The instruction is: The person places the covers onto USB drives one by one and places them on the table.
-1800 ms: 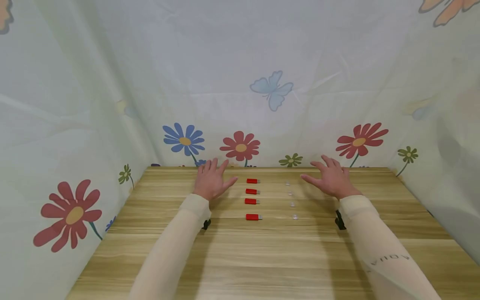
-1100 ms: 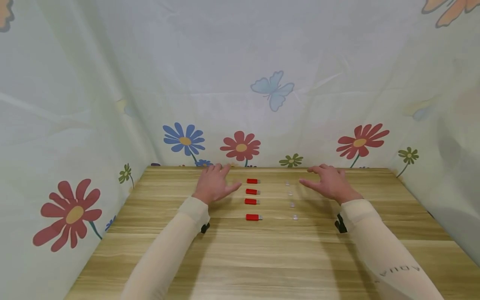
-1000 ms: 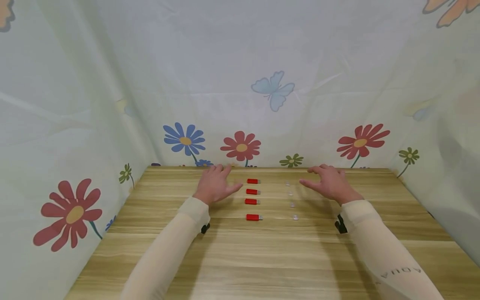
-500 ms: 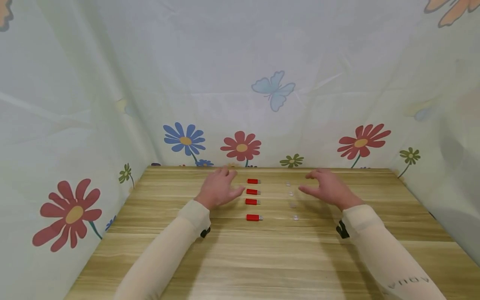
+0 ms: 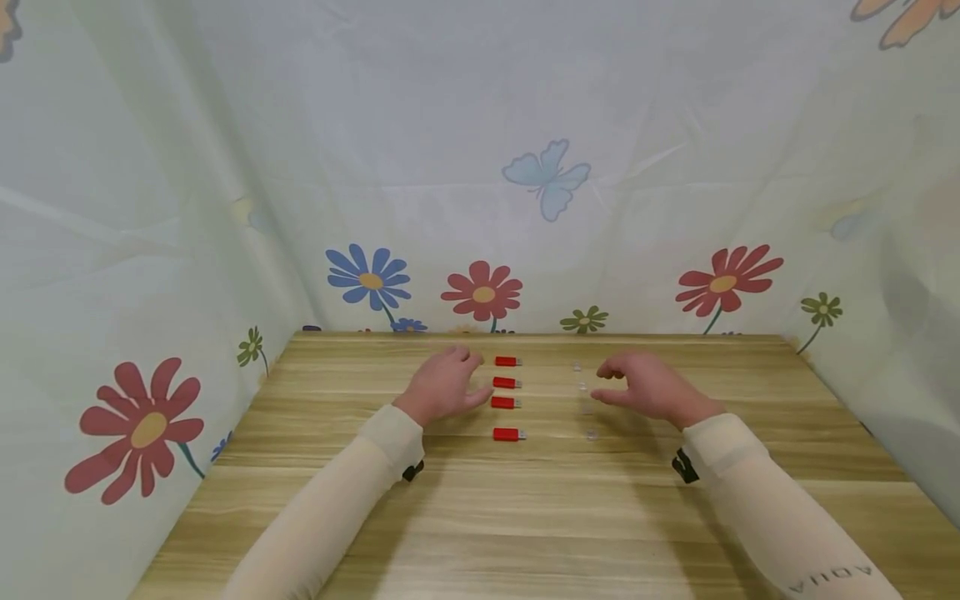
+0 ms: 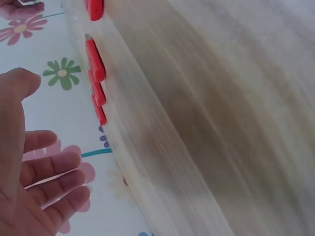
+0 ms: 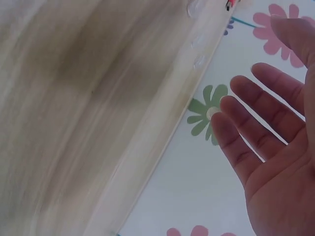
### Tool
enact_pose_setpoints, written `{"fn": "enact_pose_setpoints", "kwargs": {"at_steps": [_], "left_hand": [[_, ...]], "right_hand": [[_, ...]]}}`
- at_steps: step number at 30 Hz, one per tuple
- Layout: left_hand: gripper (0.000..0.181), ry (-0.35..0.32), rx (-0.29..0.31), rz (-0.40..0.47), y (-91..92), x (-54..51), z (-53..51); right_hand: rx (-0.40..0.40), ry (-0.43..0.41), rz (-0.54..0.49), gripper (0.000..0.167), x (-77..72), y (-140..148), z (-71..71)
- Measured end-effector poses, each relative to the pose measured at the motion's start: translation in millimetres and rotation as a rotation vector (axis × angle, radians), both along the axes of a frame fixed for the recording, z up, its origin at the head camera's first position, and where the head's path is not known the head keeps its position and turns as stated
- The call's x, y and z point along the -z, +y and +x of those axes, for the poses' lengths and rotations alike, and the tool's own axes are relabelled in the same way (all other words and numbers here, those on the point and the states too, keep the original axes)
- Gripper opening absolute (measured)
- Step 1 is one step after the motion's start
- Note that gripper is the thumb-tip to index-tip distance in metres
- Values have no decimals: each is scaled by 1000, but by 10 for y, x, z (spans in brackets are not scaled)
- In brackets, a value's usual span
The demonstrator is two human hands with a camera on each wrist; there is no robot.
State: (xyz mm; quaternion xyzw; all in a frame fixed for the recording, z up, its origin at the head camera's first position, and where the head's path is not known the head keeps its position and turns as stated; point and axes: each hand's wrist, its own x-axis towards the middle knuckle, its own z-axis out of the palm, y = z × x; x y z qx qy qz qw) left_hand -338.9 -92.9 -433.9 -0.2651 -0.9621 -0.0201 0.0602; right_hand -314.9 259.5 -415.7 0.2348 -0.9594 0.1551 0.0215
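Red USB sticks lie in a column on the wooden table, metal plugs to the right: the farthest (image 5: 506, 362), two middle ones, and the nearest (image 5: 506, 434). To their right is a matching column of small clear caps, from the far cap (image 5: 577, 367) to the near cap (image 5: 592, 434). My left hand (image 5: 442, 387) hovers just left of the sticks, thumb close to the middle ones, fingers apart and holding nothing. My right hand (image 5: 648, 390) is beside the caps, its thumb near the middle ones. In the right wrist view its fingers (image 7: 266, 110) are loosely extended with nothing in them.
The wood-grain table (image 5: 517, 517) ends at a white curtain (image 5: 450, 167) printed with flowers and a butterfly, which also rises on the left and right. Dark bands show at both wrists under pale sleeves (image 5: 337, 492).
Both hands have come nearer the user and inward, the left toward the sticks and the right toward the caps. Their fingers look more bent than before. Sticks and caps stay put.
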Motion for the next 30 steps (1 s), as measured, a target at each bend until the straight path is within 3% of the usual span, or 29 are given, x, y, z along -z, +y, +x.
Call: {"fn": "enact_pose_setpoints", "kwargs": {"at_steps": [8, 17, 24, 30], "left_hand": [[57, -60, 58, -23, 35, 36, 74], [45, -87, 176, -48, 174, 46, 196], [35, -138, 247, -35, 272, 19, 280], [31, -198, 293, -15, 345, 56, 291]], "right_hand": [[-37, -24, 11, 32, -15, -71, 81], [-54, -72, 34, 22, 18, -107, 140], [-145, -80, 15, 9, 66, -128, 177], [-212, -109, 6, 10, 118, -140, 171]]}}
